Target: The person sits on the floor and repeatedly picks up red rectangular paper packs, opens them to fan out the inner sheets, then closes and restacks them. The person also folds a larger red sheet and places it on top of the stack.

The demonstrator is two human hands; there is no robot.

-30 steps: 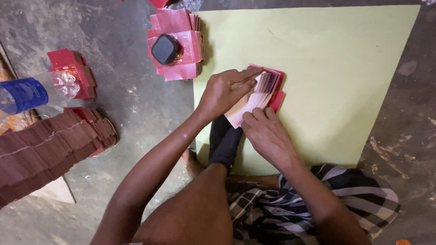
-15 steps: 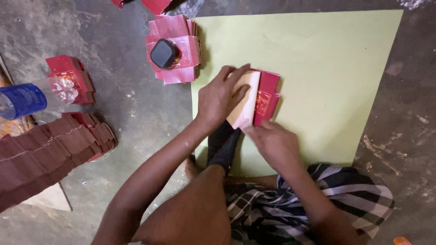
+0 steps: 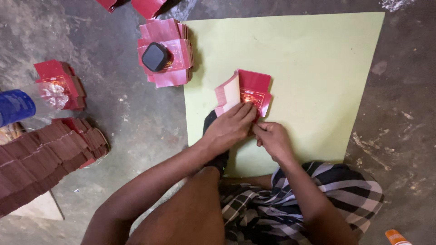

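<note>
Left hand (image 3: 231,128) presses flat on the red card stack (image 3: 247,93) to steady it on the green sheet (image 3: 318,68); right hand (image 3: 272,138) pinches its lower edge

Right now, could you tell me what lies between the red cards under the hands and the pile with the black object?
In the head view, only bare green sheet separates the red cards from that pile.
</note>
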